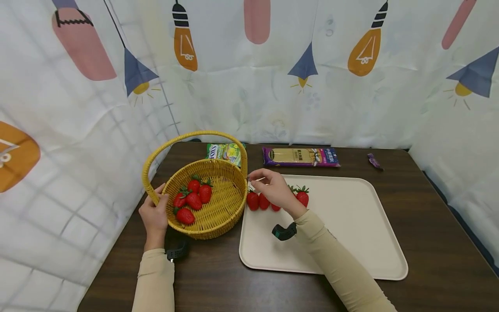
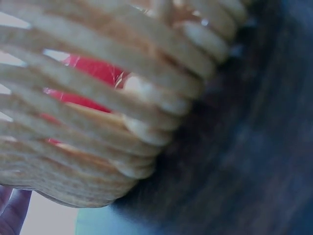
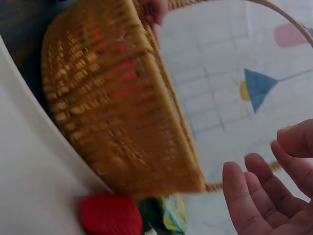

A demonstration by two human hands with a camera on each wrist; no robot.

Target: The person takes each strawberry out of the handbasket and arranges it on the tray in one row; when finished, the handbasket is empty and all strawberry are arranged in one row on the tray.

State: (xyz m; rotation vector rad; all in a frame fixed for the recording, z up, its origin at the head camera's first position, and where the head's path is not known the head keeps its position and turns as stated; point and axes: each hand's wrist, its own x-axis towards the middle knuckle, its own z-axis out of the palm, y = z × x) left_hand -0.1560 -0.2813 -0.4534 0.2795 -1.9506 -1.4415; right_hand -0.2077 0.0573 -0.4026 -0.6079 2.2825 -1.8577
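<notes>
- The left hand (image 1: 154,214) grips the yellow wicker basket (image 1: 224,190) at its rim by the handle's left foot; the right wrist view shows fingertips over that rim.
- The right hand (image 1: 274,190) holds nothing: the right wrist view shows its fingers loosely bent and the thumb apart. It hovers over the tray's left side, near the handle's right foot; whether it touches the handle I cannot tell.
- Five strawberries (image 1: 193,201) lie in the basket's left half. The left wrist view catches only red through the blurred weave.
- More strawberries (image 1: 252,201) sit in a row on the cream tray (image 1: 351,225), partly hidden by the right hand in the head view.
- The basket stands just beside the tray's left edge; the tray's floor stretches right of the row to its far rim.
- Behind are a green packet (image 1: 224,151), partly covered by the basket, a long purple-and-gold packet (image 1: 300,157) and a small purple wrapper (image 1: 374,161).
- Dark surface (image 1: 436,242) runs from the tray's right rim to the printed curtain (image 1: 241,104).
</notes>
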